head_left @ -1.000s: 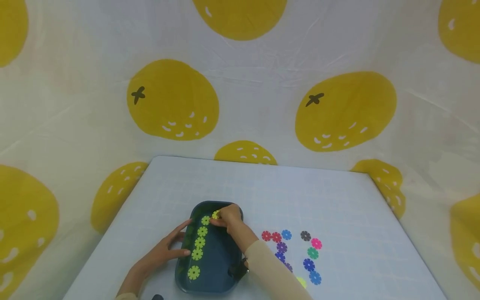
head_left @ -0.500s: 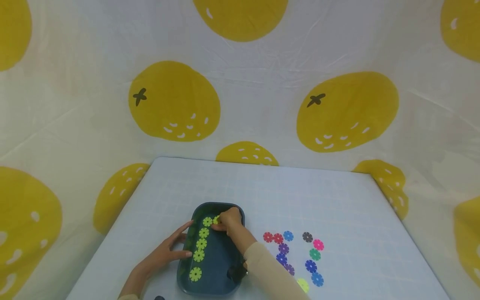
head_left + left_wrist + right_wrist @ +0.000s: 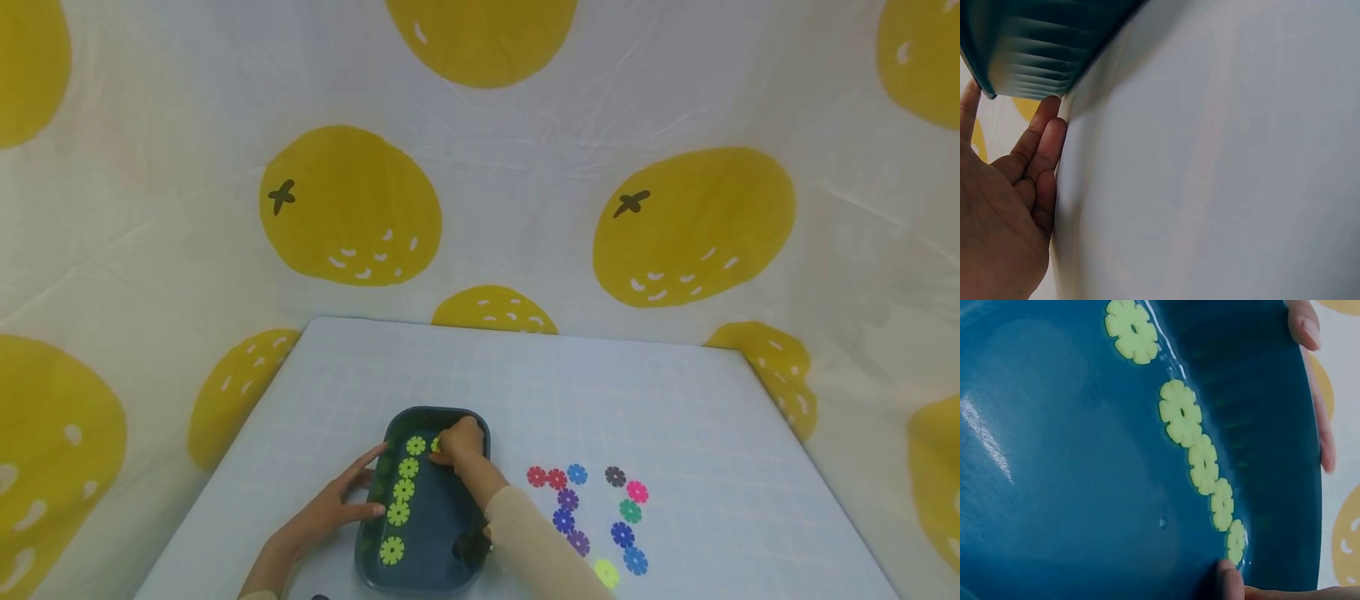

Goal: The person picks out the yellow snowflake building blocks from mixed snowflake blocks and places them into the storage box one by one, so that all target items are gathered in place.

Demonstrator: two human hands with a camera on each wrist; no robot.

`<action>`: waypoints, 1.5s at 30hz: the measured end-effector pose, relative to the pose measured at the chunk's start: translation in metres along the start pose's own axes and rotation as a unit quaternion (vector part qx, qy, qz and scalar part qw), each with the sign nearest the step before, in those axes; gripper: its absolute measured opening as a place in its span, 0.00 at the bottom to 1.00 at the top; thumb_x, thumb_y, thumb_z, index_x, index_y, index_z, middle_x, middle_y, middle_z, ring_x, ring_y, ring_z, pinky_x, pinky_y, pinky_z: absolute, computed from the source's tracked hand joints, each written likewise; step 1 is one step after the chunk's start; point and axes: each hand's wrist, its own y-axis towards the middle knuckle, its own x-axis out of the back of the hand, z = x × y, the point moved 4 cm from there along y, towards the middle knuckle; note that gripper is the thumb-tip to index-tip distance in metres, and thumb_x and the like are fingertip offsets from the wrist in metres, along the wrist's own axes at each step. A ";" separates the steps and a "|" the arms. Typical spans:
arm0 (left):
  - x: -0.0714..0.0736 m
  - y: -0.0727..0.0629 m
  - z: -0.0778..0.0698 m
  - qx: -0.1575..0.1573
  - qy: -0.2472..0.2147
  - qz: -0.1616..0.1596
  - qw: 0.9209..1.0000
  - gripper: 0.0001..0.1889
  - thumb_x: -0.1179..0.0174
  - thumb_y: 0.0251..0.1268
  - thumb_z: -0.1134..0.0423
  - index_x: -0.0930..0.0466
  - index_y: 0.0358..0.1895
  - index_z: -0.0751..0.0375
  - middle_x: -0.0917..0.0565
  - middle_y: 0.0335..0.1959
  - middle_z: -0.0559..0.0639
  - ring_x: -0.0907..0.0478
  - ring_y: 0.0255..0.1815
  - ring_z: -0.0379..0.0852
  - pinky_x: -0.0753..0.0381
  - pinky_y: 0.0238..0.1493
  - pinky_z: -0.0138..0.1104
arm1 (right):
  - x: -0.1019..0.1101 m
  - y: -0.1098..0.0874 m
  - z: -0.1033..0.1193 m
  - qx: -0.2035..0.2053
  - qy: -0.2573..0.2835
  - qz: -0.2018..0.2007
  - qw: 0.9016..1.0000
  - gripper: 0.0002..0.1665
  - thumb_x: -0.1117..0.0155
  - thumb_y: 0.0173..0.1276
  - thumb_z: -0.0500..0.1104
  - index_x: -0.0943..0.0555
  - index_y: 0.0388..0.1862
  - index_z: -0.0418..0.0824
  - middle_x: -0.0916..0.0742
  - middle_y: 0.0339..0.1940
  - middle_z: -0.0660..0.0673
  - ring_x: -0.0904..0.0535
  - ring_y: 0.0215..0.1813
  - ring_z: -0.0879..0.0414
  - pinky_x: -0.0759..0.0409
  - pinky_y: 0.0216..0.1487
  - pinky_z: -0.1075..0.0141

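Note:
A dark blue-green tray [image 3: 431, 533] stands on the table. My left hand [image 3: 330, 508] rests at its left side, fingers spread; the left wrist view shows them straight to slightly bent against the ribbed outer wall [image 3: 1038, 56]. The thumb reaches over the rim. My right hand [image 3: 463, 440] is inside the tray's far end, fingers curled at a yellow-green flower disc [image 3: 435, 445], partly hidden by the hand. Several similar discs [image 3: 403, 489] form a line along the tray's left side; the right wrist view shows the nearest disc [image 3: 1132, 331] apart from the others.
Right of the tray, several coloured flower discs lie on the white table [image 3: 712, 458], among them a red one [image 3: 536, 476], a pink one [image 3: 637, 492] and a yellow-green one [image 3: 607, 573]. A fruit-patterned cloth [image 3: 517, 200] hangs behind.
My right hand has shifted slightly toward me within the tray, the yellow-green disc at its fingers moving the same way. My left hand has stayed at the tray's side.

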 end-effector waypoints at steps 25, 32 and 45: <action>-0.002 0.001 0.001 0.000 -0.002 0.005 1.000 0.46 0.30 0.60 0.53 0.48 0.78 0.32 0.32 0.72 0.59 0.33 0.69 0.58 0.39 0.65 0.69 | 0.006 -0.017 0.015 0.033 -0.012 0.030 0.999 0.15 0.41 0.66 0.31 0.25 0.50 0.25 0.15 0.36 0.32 0.12 0.24 0.50 0.15 0.27 0.65; -0.002 0.002 0.004 -0.003 0.018 0.003 1.000 0.46 0.31 0.60 0.52 0.49 0.78 0.34 0.31 0.71 0.60 0.32 0.69 0.60 0.39 0.65 0.69 | 0.025 -0.030 0.032 0.043 0.079 0.056 0.994 0.07 0.39 0.68 0.32 0.22 0.43 0.29 0.14 0.35 0.34 0.12 0.28 0.48 0.12 0.31 0.62; 0.000 0.003 0.003 -0.011 0.024 0.009 1.000 0.46 0.32 0.62 0.54 0.52 0.79 0.34 0.32 0.71 0.61 0.33 0.68 0.60 0.39 0.64 0.70 | 0.119 -0.033 0.014 0.042 0.141 0.066 0.987 0.12 0.40 0.71 0.39 0.20 0.48 0.31 0.15 0.35 0.37 0.11 0.32 0.51 0.13 0.35 0.65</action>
